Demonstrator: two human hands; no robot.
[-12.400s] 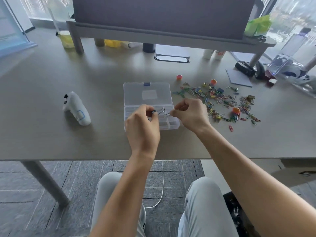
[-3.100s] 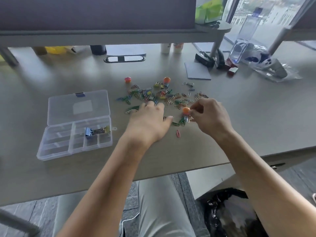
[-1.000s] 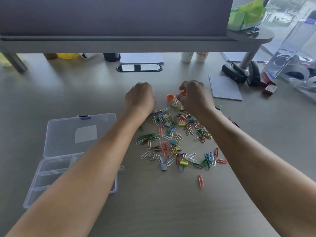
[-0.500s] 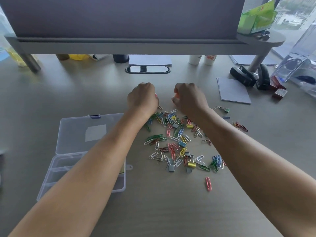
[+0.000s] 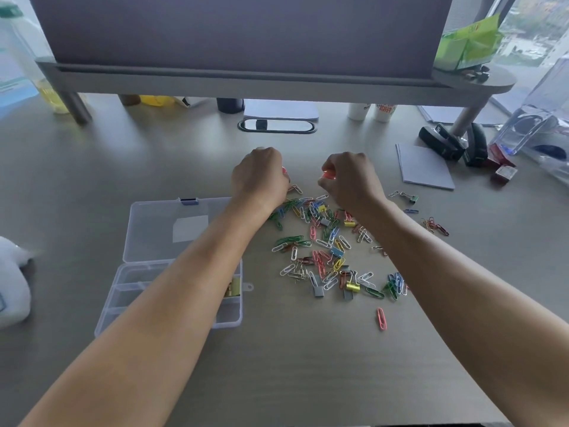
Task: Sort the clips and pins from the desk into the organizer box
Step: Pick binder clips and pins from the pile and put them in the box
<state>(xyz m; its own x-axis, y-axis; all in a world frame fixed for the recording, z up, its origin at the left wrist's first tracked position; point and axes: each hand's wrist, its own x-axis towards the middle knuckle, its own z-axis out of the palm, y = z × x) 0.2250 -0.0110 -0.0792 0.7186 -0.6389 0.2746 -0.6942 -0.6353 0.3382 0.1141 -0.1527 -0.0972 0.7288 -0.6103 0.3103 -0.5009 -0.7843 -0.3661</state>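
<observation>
A scatter of coloured paper clips and small binder clips [image 5: 329, 251] lies on the desk. At its far edge my left hand [image 5: 260, 177] is curled round a small red piece [image 5: 284, 171], of which only a sliver shows. My right hand [image 5: 351, 177] pinches an orange ball pin [image 5: 327, 174] beside it. The clear organizer box [image 5: 172, 229] lies open at the left, its lid flat behind it. My left forearm hides much of the compartments. A yellow clip [image 5: 234, 286] shows in one compartment. A lone pink paper clip [image 5: 381, 318] lies nearest me.
A monitor riser [image 5: 277, 81] spans the back of the desk. A grey notepad [image 5: 426, 166], black staplers [image 5: 443, 143] and small red boxes [image 5: 503, 172] sit at the back right. A white object [image 5: 12, 282] lies at the left edge. A cable slot [image 5: 277, 125] is behind my hands.
Over the last second both hands have closed on the round pieces at the pile's far edge; the loose orange ball between them is gone from the desk. The view shifted slightly.
</observation>
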